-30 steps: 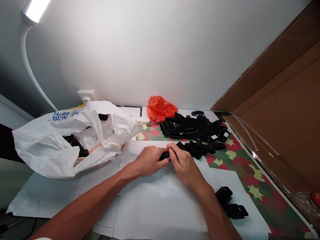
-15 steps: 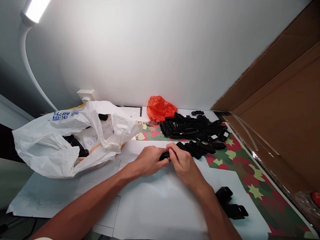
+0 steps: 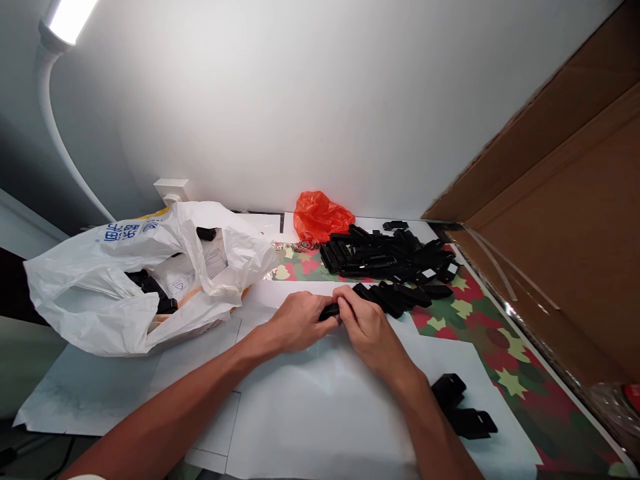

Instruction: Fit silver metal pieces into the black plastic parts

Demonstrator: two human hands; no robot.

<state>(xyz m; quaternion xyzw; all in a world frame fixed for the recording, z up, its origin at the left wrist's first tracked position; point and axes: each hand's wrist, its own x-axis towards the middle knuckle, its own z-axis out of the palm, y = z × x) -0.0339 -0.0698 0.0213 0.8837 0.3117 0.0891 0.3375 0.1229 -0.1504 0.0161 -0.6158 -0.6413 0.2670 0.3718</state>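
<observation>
Between my hands, above the white paper (image 3: 320, 400), is a small black plastic piece (image 3: 329, 312). My left hand (image 3: 301, 321) is closed on its left end, with the thumb on top. Meeting it from the other side, my right hand (image 3: 363, 320) is closed on the piece's right end, where the fingers cover most of it. Just beyond my right hand lies a row of black plastic parts (image 3: 393, 298). A larger heap of similar black parts (image 3: 385, 257) sits behind that row.
A white plastic bag (image 3: 120, 267) with black items inside lies open at left. A crumpled orange bag (image 3: 320, 217) rests against the wall. Two black pieces (image 3: 470, 423) lie by my right forearm. Cardboard (image 3: 565, 200) borders the right side; a lamp (image 3: 47, 100) stands at left.
</observation>
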